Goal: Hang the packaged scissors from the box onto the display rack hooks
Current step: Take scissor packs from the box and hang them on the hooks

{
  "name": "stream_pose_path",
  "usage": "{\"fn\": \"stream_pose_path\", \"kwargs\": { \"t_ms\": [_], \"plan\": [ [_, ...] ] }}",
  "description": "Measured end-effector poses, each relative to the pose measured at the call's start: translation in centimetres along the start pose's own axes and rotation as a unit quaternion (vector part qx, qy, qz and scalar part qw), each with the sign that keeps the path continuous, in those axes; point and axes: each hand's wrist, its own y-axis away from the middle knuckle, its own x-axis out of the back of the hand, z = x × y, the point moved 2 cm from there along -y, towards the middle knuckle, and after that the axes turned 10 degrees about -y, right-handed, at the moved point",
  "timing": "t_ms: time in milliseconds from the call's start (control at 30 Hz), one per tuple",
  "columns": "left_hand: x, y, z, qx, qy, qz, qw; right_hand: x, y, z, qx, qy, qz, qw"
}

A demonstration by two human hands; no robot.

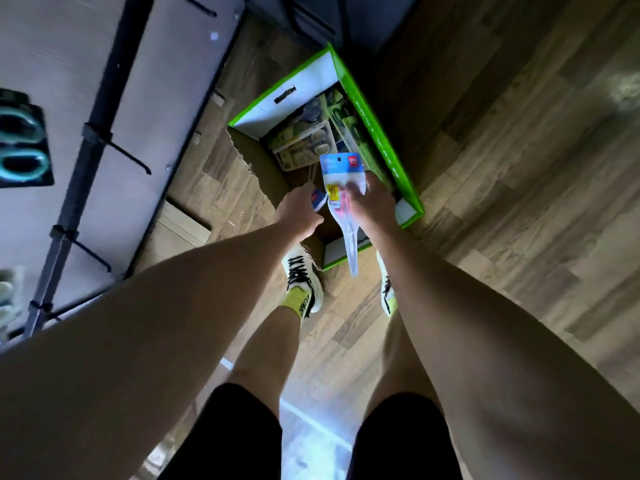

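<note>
A green-edged cardboard box [374, 123] stands open on the wooden floor, with several packaged scissors [308, 140] lying inside. My right hand [372, 206] grips a pack of pink-handled scissors [341, 181] with a blue header card, held above the box's near end with its blade end pointing toward me. My left hand [299, 211] curls round another small blue and red pack [320, 199] just left of it. The display rack [86, 161] stands at the left, with bare black hooks [133, 159] sticking out and a pack of teal-handled scissors [22, 143] hanging at the far left.
My feet in white and yellow shoes [303, 278] stand right at the box's near end. Flat pieces of cardboard [183, 223] lie on the floor between the rack and the box. A dark piece of furniture [301, 15] stands beyond the box.
</note>
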Motion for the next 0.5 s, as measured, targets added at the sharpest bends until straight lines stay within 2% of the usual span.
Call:
{"fn": "stream_pose_path", "kwargs": {
  "t_ms": [133, 267, 400, 500],
  "plan": [
    [5.5, 5.2, 0.7, -0.004, 0.064, 0.039, 0.997, 1.6, 3.9, -5.0, 0.040, 0.049, -0.010, 0.998],
    [11.5, 10.5, 2.1, 0.010, 0.057, 0.073, 0.996, 2.9, 8.0, -10.4, 0.091, 0.059, -0.031, 0.994],
    [18.7, 16.9, 3.4, 0.013, 0.125, 0.088, 0.988, 4.7, 14.0, -18.2, 0.159, 0.096, -0.062, 0.981],
    [23.9, 22.4, 3.4, -0.001, 0.100, 0.113, 0.989, 6.1, 18.8, -23.4, 0.204, 0.098, -0.078, 0.971]
  ]
}}
